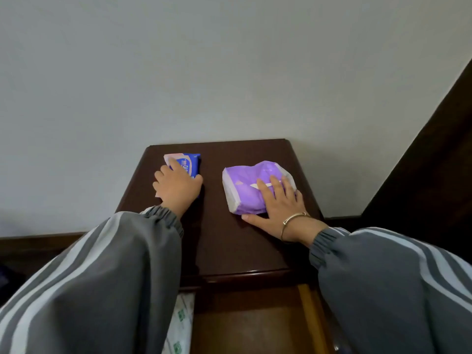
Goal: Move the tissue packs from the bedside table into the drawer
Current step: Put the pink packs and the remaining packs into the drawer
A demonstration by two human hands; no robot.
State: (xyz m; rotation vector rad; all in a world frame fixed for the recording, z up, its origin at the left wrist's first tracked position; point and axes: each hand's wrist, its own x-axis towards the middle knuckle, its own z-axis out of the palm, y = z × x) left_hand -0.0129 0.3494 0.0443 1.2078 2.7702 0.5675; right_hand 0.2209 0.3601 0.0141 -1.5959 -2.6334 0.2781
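A small blue tissue pack [191, 162] lies at the back left of the dark wooden bedside table [229, 241]. My left hand [177, 186] lies over its near half, fingers curled around it. A larger purple tissue pack [245, 185] rests on the right side of the table top. My right hand [278, 203] grips its near right corner, fingers on top and thumb along the front edge. Below the table's front edge the drawer [255, 323] stands pulled out, with a white pack printed in green [180, 325] lying at its left side.
A pale wall rises right behind the table. A dark wooden headboard [434, 162] slants up at the right. A low dark wooden ledge [38, 241] runs at the left. Grey striped sleeves cover much of the drawer.
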